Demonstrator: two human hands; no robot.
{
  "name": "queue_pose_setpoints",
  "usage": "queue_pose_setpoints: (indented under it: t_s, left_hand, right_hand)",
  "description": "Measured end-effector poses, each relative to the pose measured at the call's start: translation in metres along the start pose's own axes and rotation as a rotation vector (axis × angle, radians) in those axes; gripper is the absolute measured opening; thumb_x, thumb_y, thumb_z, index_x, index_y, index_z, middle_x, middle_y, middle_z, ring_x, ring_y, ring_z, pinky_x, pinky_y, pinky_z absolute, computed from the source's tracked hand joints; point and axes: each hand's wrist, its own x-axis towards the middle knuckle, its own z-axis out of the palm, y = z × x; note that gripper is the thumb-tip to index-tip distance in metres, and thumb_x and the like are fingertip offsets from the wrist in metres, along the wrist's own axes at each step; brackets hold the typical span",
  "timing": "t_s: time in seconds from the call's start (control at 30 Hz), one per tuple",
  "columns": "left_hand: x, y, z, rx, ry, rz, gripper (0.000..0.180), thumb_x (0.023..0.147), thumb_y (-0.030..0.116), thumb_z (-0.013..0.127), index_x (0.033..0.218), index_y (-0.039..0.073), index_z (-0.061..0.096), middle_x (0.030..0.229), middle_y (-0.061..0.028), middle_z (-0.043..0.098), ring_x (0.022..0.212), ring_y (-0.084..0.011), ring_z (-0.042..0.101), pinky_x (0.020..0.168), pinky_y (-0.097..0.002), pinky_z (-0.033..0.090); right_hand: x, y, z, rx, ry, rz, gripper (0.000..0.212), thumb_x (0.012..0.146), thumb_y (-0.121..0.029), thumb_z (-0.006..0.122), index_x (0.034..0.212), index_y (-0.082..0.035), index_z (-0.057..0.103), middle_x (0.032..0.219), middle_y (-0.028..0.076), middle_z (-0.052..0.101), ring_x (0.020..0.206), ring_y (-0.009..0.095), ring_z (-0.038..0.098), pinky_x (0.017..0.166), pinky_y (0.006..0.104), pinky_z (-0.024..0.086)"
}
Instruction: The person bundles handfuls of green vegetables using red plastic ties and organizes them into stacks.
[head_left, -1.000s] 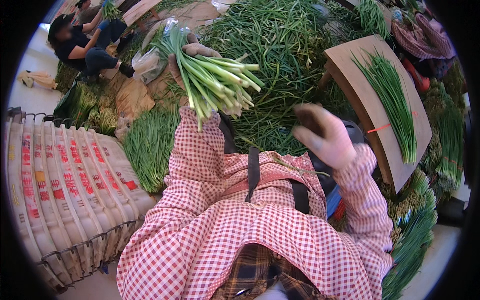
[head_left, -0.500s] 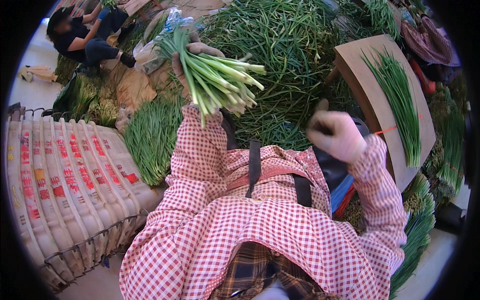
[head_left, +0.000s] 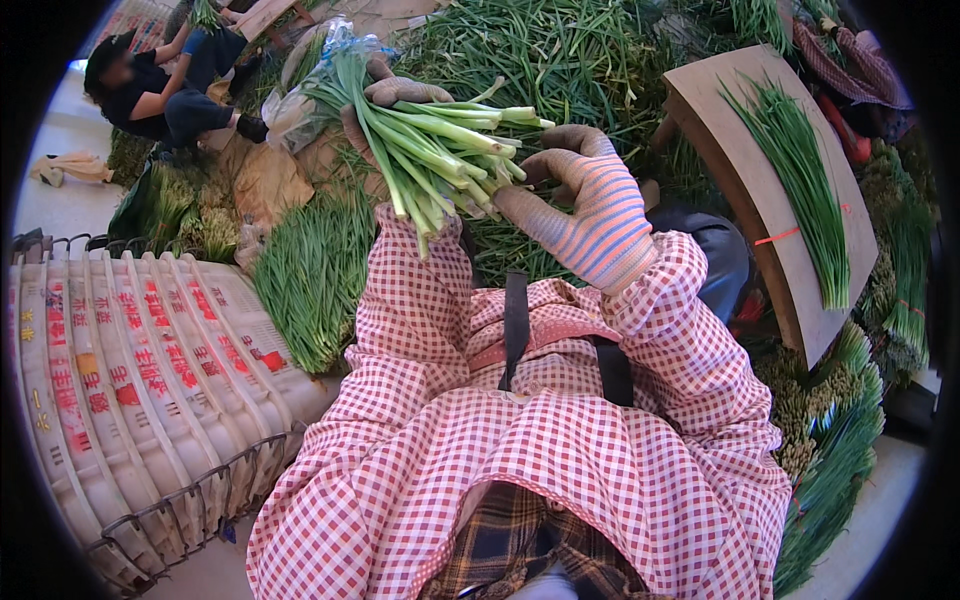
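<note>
My left hand [head_left: 405, 90], in a soiled brownish glove, is closed round a bunch of garlic chives [head_left: 440, 150]. Their pale stem ends point right and toward me, while the green leaves hang away at the upper left. My right hand [head_left: 590, 205] wears a glove striped orange and blue. It is beside the pale stem ends, thumb and forefinger curved and apart, with a gap between them; whether the fingertips touch the stems I cannot tell.
A large heap of loose chives [head_left: 560, 60] lies ahead. At right, a tied bunch [head_left: 795, 190] rests on a curved wooden board [head_left: 700, 100]. More bunches [head_left: 315, 270] lie at left, beside a pale ribbed basket [head_left: 150, 370]. Another person [head_left: 165, 90] sits at the far left.
My right hand has swung left and forward to the stem ends, its fingers opening out from a curl. My left hand still holds the bunch, in nearly the same place.
</note>
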Motion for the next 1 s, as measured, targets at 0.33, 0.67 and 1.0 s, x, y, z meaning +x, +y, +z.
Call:
queue_pose_setpoints:
  t_s: [0.33,0.67,1.0]
  left_hand:
    - [-0.008,0.0,-0.01,-0.044,-0.105,-0.048,0.054,0.094,0.039,0.059,0.138,0.011,0.045,0.107,0.0058,0.064,0.105,-0.0136,0.059,0.106,-0.0459,0.035]
    - [-0.014,-0.006,0.001,0.053,-0.005,-0.066,0.053,0.093,0.036,0.061,0.137,0.01,0.049,0.109,0.0031,0.065,0.105,-0.0129,0.059,0.108,-0.0413,0.033]
    - [-0.011,-0.017,0.012,0.385,0.066,-0.057,0.042,0.091,0.033,0.064,0.126,0.01,0.059,0.109,0.0003,0.066,0.101,-0.0147,0.06,0.094,-0.0345,0.046]
  right_hand:
    - [-0.012,0.0,0.005,0.204,-0.062,0.152,0.039,0.076,-0.02,0.079,0.103,0.003,0.064,0.103,0.007,0.05,0.086,0.013,0.056,0.075,0.0252,0.049]
    - [-0.016,-0.002,0.001,-0.009,0.014,0.03,0.048,0.072,-0.023,0.08,0.111,0.0,0.064,0.094,0.013,0.056,0.081,0.023,0.06,0.072,0.0324,0.05]
    - [-0.009,0.008,-0.001,-0.222,0.083,-0.123,0.02,0.082,-0.014,0.069,0.099,-0.002,0.066,0.084,0.016,0.061,0.076,0.035,0.062,0.066,0.039,0.051]
